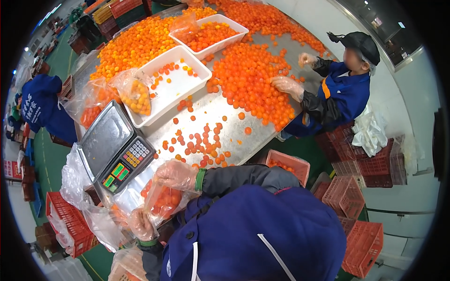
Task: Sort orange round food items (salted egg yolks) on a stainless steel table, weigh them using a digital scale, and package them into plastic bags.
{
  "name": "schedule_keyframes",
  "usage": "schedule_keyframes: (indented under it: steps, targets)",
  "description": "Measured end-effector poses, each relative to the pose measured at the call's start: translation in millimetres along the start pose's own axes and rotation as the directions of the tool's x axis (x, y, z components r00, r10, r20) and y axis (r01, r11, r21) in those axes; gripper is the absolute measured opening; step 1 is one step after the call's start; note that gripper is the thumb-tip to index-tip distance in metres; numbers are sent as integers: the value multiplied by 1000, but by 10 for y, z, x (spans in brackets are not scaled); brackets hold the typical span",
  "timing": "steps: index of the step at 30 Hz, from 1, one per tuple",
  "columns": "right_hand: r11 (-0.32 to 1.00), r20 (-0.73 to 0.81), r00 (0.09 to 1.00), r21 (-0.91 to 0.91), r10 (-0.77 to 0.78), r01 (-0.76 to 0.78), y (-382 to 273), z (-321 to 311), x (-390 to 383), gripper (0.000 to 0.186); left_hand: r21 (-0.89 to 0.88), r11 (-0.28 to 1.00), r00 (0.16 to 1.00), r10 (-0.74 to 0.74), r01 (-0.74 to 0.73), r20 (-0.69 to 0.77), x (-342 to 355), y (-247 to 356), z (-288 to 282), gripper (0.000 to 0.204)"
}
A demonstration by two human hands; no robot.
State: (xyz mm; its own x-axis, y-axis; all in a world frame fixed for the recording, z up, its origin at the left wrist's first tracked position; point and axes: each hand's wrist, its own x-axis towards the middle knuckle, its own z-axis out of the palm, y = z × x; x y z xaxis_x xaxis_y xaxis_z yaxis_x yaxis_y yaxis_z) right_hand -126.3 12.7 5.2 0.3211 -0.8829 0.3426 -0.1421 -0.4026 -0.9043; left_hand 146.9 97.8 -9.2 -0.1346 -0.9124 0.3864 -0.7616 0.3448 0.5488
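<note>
A clear plastic bag of red-orange cherry tomatoes (165, 202) is held up at the near left edge of the metal table. My right hand (176, 175), in a clear plastic glove, closes on the upper part of this bag. Lower down, my gloved left hand (142, 225) grips its near left side, with the fingers partly hidden by plastic film. Just beyond the bag stands a digital scale (110, 145) with a bare metal pan and lit green displays. Loose cherry tomatoes (201, 143) lie scattered on the table to the right of the scale.
Two white trays (204, 75) hold tomatoes, the nearer one few and a bag of yellow ones. Big orange and yellow heaps (248, 79) cover the table beyond. A co-worker (347, 89) handles tomatoes at the right. Red crates (70, 225) stand on both sides.
</note>
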Motion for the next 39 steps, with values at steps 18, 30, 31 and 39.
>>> schedule_keyframes:
  steps: [18, 30, 31, 39]
  targets:
    - [988, 107, 991, 124, 82, -95, 100, -45, 19, 18, -3, 984, 984, -177, 177, -37, -370, -175, -127, 11]
    - [965, 20, 999, 258, 43, -46, 171, -9, -11, 12, 108, 791, 798, -591, 602, -116, -544, -381, -328, 9]
    - [963, 30, 1000, 269, 4, -12, 140, -42, -11, 11, 153, 877, 884, -426, 456, -192, -149, 119, -347, 12]
    - [972, -13, 989, 185, -146, 146, 278, -7, -47, 12, -57, 950, 951, -307, 305, -28, 544, 1065, 483, 25]
